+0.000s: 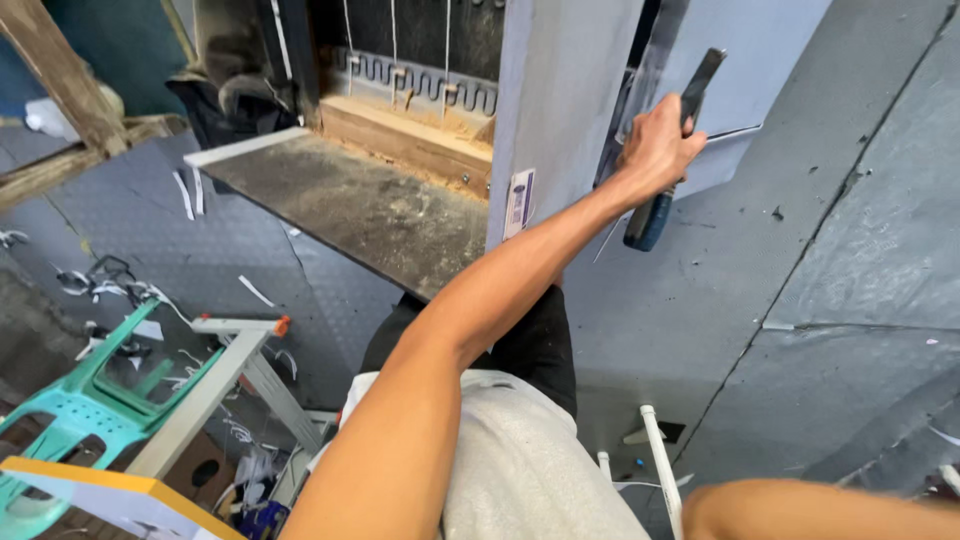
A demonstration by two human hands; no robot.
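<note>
My left hand [657,150] is stretched out and closed around a hand tool [648,222] with a blue-and-black handle and a dark blade that points up. The tool lies against the edge of a grey cabinet panel [560,90], next to a pale door panel [750,50]. A small sticker [520,200] sits low on the grey panel. Only my right forearm [820,510] shows at the bottom right; the right hand itself is out of the picture.
Inside the cabinet are a wooden batten [400,135] and hanging wires. A dark dusty board [350,205] juts out below it. A teal plastic stool [85,410], a metal ladder [215,375] and white pipes [660,460] stand on the grey floor, among scraps.
</note>
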